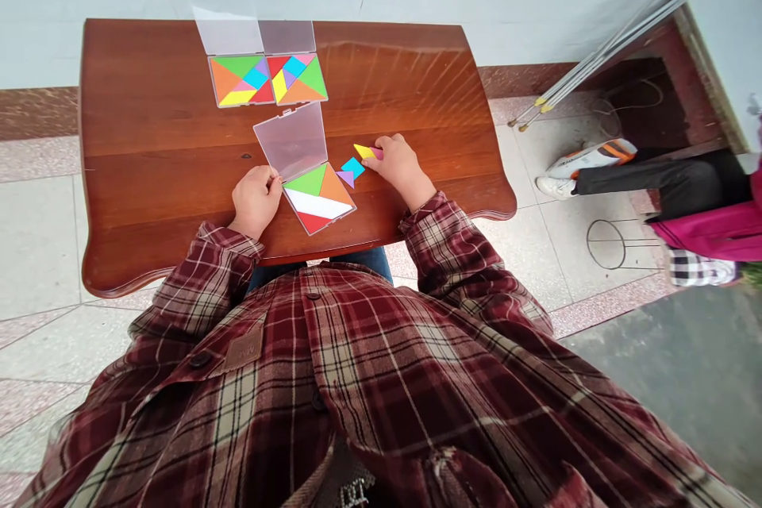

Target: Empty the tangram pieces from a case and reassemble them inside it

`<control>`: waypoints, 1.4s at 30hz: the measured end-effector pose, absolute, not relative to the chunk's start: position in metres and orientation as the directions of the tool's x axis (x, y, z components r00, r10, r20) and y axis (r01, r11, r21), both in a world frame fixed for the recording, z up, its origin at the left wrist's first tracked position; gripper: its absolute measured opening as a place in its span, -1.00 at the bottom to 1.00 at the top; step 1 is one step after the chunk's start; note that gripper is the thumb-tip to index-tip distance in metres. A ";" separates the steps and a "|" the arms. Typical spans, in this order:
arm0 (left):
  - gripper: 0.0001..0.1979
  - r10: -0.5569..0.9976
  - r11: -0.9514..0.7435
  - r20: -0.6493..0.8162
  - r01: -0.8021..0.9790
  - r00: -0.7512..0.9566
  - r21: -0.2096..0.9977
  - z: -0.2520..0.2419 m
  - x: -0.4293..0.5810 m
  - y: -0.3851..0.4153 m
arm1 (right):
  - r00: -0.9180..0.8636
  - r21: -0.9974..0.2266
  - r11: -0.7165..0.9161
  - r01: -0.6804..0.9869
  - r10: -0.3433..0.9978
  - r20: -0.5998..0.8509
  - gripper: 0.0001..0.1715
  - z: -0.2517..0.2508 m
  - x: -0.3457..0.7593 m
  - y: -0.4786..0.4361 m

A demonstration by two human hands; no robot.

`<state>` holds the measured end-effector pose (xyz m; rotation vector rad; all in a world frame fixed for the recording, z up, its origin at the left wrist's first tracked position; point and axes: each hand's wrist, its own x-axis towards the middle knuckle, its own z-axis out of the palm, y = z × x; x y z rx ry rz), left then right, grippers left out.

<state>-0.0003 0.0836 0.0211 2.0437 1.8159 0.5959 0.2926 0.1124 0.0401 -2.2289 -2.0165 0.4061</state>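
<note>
An open tangram case (355, 211) lies near the table's front edge, its clear lid (294, 141) folded back. Inside are a green triangle (306, 189), an orange triangle (334, 189) and a red triangle (314, 223), with a bare white strip (309, 203) between them. My left hand (255, 200) is closed at the case's left corner by the hinge. In my right hand (400, 167) is a yellow tangram piece (364, 151); a pink piece (377, 153) shows against it, partly hidden by the fingers. A blue square (353, 167) and a purple triangle (346, 178) lie beside that hand.
Two filled tangram cases (243, 81) (298, 78) stand open at the back of the brown wooden table (148, 151), near the wall. To the right are crutches (571, 79), a seated person's leg (625, 178), a white bag (595, 159) and a wire ring stand (606, 244).
</note>
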 end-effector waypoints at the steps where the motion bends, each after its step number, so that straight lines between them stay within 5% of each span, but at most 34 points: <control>1: -0.83 0.991 -0.128 0.090 0.847 0.096 0.516 0.021 0.000 0.084 | 0.082 -0.252 -0.114 0.961 0.988 -0.133 -0.49 0.039 0.293 0.113; 21: -0.84 0.993 -0.115 0.060 0.841 0.098 0.529 0.022 0.000 0.083 | 0.006 -0.104 -0.023 0.994 0.987 -0.160 -0.66 0.061 0.277 0.102; 29: -0.84 0.993 -0.116 0.086 0.845 0.083 0.522 0.021 0.000 0.083 | 0.001 -0.049 -0.008 0.999 0.989 -0.149 -0.57 0.063 0.279 0.103; 37: -0.83 0.990 -0.134 0.112 0.846 0.089 0.517 0.016 -0.001 0.085 | 0.020 -0.228 -0.014 0.974 0.999 0.026 -0.62 0.045 0.291 0.107; 42: -0.84 0.988 -0.143 0.121 0.850 0.094 0.507 0.016 -0.001 0.084 | 0.045 -0.361 -0.038 0.932 0.999 0.010 -0.72 0.045 0.291 0.100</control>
